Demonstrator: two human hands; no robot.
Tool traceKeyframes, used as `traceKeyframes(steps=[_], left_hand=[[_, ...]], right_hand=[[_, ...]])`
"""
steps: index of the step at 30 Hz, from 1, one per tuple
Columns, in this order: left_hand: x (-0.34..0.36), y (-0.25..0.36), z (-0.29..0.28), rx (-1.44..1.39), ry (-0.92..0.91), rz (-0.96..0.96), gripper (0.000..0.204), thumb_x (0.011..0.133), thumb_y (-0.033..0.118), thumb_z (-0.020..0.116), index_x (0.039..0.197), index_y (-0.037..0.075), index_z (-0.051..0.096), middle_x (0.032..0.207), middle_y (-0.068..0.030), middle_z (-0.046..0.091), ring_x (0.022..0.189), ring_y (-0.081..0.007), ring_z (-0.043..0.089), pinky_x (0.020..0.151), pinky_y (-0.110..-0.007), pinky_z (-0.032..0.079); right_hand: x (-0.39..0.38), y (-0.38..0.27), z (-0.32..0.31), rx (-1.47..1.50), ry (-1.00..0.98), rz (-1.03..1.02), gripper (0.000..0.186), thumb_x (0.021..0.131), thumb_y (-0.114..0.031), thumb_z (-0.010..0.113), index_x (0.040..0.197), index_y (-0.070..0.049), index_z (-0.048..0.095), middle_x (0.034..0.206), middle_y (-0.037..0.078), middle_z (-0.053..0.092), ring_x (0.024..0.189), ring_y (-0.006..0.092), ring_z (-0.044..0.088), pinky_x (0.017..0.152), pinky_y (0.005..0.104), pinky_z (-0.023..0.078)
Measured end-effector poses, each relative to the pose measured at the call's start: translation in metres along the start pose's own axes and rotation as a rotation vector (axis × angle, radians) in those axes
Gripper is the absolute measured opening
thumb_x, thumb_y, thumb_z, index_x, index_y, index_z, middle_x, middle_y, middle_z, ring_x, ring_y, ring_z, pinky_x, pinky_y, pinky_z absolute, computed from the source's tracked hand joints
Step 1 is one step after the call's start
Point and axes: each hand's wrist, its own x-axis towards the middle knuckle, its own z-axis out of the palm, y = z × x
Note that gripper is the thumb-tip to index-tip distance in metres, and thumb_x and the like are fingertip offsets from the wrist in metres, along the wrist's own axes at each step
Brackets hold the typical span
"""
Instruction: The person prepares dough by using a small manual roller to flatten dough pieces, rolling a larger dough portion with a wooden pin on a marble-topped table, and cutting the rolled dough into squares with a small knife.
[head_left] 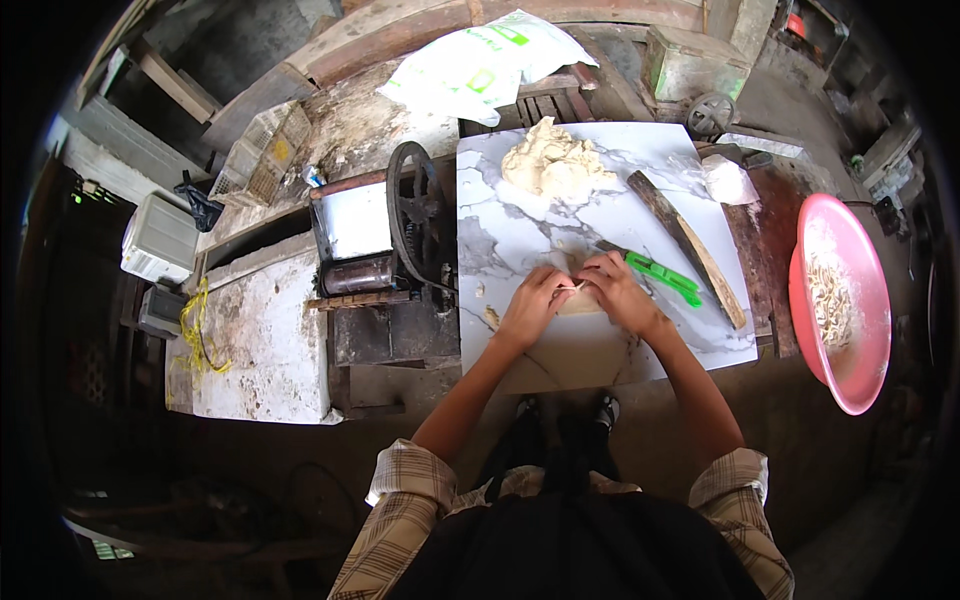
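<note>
Both my hands meet over the near part of a marbled white board (pixel 500 230). My left hand (pixel 541 298) and my right hand (pixel 615 290) pinch a small piece of pale dough (pixel 577 300) between their fingertips; the fingers partly hide it. Just beyond my right hand lies a knife with a green handle (pixel 665 277), its dark blade pointing back toward the left. A long wooden stick (pixel 688 250) rests slantwise to the right of the knife. Farther back on the board sits a big lump of dough (pixel 555 163).
Left of the board stands a hand-cranked roller machine (pixel 360 275) with a large iron wheel (pixel 415 215). A pink basin (pixel 840 300) holding floury noodle strips is at the right. Behind are a white plastic sack (pixel 490 65) and a crate (pixel 262 155). Yellow string (pixel 203 330) lies far left.
</note>
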Motion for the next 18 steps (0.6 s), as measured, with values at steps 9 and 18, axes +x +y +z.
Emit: traceKeyframes(steps=[9, 18], left_hand=[[0.004, 0.001, 0.001, 0.073, 0.015, 0.060, 0.016, 0.077, 0.009, 0.068, 0.086, 0.003, 0.057, 0.083, -0.0104, 0.057, 0.080, -0.0312, 0.055, 0.071, -0.039, 0.045], [-0.001, 0.007, -0.001, -0.018, 0.002, 0.055, 0.014, 0.076, 0.010, 0.069, 0.083, 0.003, 0.059, 0.078, -0.0091, 0.054, 0.072, -0.0285, 0.054, 0.063, -0.036, 0.045]], right_hand=[[-0.005, -0.006, 0.004, 0.128, 0.000, 0.124, 0.013, 0.076, -0.001, 0.062, 0.089, -0.002, 0.057, 0.092, 0.012, 0.054, 0.092, 0.0307, 0.051, 0.081, 0.0387, 0.044], [-0.012, -0.013, 0.003, 0.102, 0.062, 0.091, 0.013, 0.076, 0.001, 0.062, 0.088, -0.001, 0.057, 0.091, 0.013, 0.059, 0.090, 0.0312, 0.054, 0.079, 0.0391, 0.045]])
